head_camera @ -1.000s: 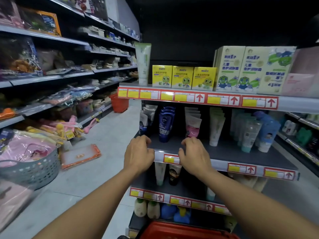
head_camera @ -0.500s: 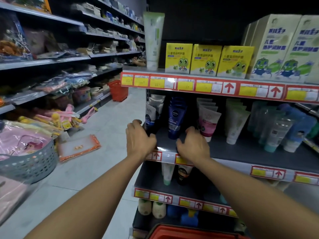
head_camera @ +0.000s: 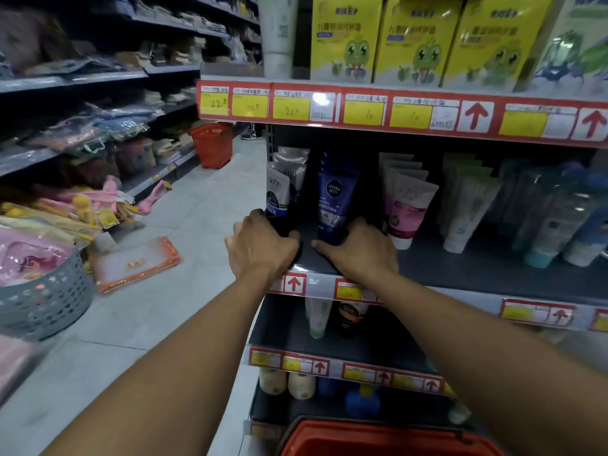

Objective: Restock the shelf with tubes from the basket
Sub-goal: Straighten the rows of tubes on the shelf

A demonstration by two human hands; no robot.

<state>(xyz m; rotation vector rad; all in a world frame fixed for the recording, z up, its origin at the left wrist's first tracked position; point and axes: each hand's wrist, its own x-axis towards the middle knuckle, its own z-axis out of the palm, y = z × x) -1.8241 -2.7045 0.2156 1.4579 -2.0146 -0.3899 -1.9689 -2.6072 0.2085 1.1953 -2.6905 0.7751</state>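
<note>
Shelf (head_camera: 493, 258), mid-frame: dark, matt deck; front strip glossy clear plastic over paper price tags (head_camera: 408, 110). Tubes (head_camera: 335, 199), centre: smooth plastic with slight sheen. Boxes (head_camera: 414, 37), top: printed card, semi-gloss. Basket (head_camera: 378, 439), bottom edge: smooth red plastic. Grey tub (head_camera: 42, 307), left: perforated matt plastic. Floor (head_camera: 131, 324): smooth pale tiles.

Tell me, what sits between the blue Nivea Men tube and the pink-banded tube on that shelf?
Nothing: the head view shows only dark bare shelf between the Nivea Men tube and the pink-banded tube.
</note>
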